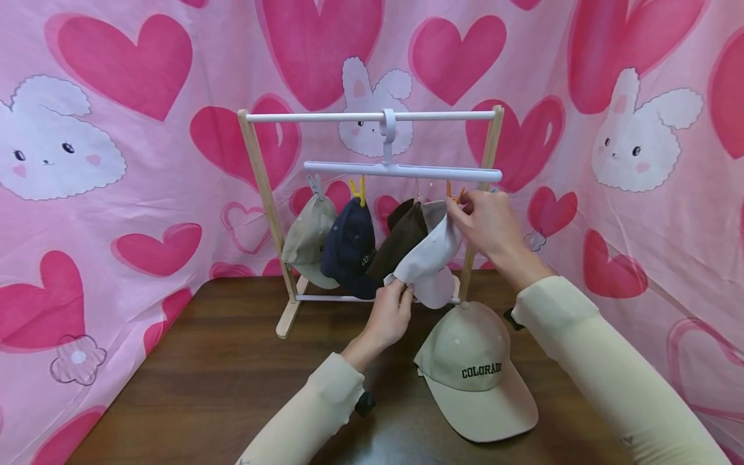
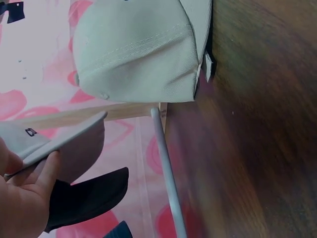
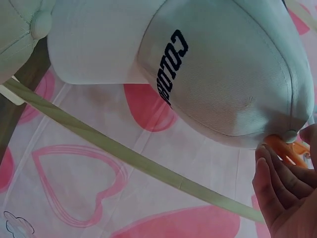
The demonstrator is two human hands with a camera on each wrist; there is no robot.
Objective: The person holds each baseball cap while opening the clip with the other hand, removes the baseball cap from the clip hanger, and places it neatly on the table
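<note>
A white cap (image 1: 427,248) with COLORADO lettering (image 3: 172,67) hangs tilted at the right end of a white hanger bar (image 1: 401,170). My left hand (image 1: 391,313) pinches its brim (image 2: 81,144) between thumb and fingers. At the cap's top button, my right hand (image 1: 491,223) pinches an orange clothespin (image 3: 285,150), partly hidden by the fingers. Close beside the white cap hang a dark brown cap (image 1: 401,242), a navy cap (image 1: 349,242) on a yellow clothespin (image 1: 358,192), and a beige cap (image 1: 308,236) on a grey clip (image 1: 315,186).
A beige COLORADO cap (image 1: 479,361) sits on the brown wooden table (image 1: 192,374) below my right forearm. The hanger hooks over the top rod (image 1: 314,117) of a wooden-legged rack (image 1: 264,194). Behind it hangs a pink cloth (image 1: 232,71) with hearts and rabbits.
</note>
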